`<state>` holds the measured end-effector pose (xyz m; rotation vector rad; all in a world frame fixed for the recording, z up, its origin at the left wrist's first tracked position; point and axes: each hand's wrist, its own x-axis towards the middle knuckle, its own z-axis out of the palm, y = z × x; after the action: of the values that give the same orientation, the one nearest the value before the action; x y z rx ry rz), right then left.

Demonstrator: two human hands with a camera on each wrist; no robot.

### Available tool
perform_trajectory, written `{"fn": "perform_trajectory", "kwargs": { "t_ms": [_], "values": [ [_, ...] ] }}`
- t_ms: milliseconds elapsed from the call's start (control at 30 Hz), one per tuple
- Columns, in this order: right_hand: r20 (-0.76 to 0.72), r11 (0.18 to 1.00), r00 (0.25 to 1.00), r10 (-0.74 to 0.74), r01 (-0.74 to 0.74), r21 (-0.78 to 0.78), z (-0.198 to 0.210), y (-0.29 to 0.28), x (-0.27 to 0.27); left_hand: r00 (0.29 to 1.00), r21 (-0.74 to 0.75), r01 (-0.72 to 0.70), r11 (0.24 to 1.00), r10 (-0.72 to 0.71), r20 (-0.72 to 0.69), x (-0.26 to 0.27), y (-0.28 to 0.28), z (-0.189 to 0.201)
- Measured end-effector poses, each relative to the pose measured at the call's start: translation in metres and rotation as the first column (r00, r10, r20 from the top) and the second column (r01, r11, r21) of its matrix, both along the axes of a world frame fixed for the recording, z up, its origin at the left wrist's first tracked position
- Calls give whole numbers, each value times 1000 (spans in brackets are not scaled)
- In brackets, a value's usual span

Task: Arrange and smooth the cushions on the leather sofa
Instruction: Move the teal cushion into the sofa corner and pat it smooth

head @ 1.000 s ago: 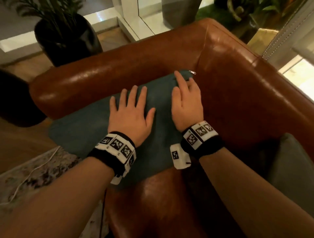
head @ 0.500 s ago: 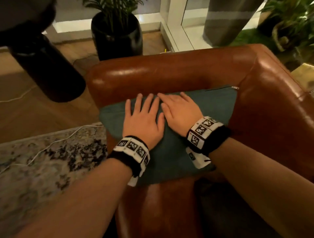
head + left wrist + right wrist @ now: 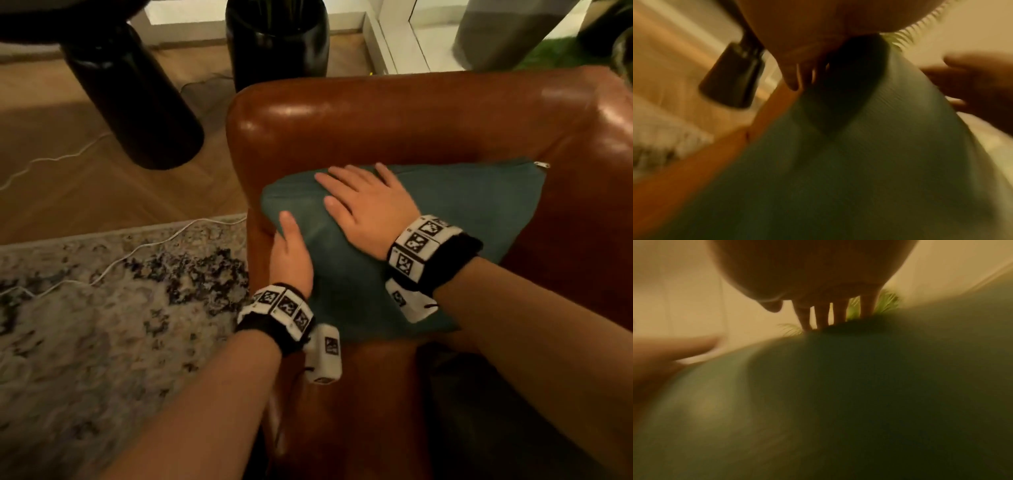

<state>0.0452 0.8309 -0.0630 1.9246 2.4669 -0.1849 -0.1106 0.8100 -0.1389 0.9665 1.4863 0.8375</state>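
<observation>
Wooden flooring, a patterned rug (image 3: 85, 308) with a white cable (image 3: 144, 245) lying across it and two dark planters (image 3: 137, 102) surround the near-left end of the brown leather sofa (image 3: 394, 126), where the teal cushion (image 3: 462, 212) leans in the corner against the armrest. Half a second ago both palms lay flat side by side on the cushion's face; now the left hand (image 3: 291, 255) has slid off to the cushion's left edge, thumb on top and the other fingers out of sight over the side between cushion and armrest, so it seems to be gripping that edge. The right hand (image 3: 366, 209) has swept leftward and lies flat, fingers straight and spread wide on the fabric. I judge that smoothing is giving way to tugging or squaring this cushion into place. Only the head view shows the zipper pull (image 3: 542, 164) at the far-right corner and the cushion's whole outline. Though blurred, the left wrist view shows the left fingers (image 3: 795, 76) dipping down beside the cushion's edge, and the right wrist view shows four straight fingers (image 3: 822, 316) resting on the rounded fabric.
</observation>
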Motion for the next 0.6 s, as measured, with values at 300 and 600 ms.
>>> {"fn": "perform_trajectory", "kwargs": {
  "t_ms": [300, 600],
  "values": [
    [-90, 1000, 996, -11, 13, 22, 13, 22, -45, 989, 111, 129, 985, -121, -82, -8, -56, -71],
    [-216, 977, 974, -61, 103, 187, 14, 25, -37, 904, -32, 321, 947, -316, -289, -37, -90, -145]
  ]
}}
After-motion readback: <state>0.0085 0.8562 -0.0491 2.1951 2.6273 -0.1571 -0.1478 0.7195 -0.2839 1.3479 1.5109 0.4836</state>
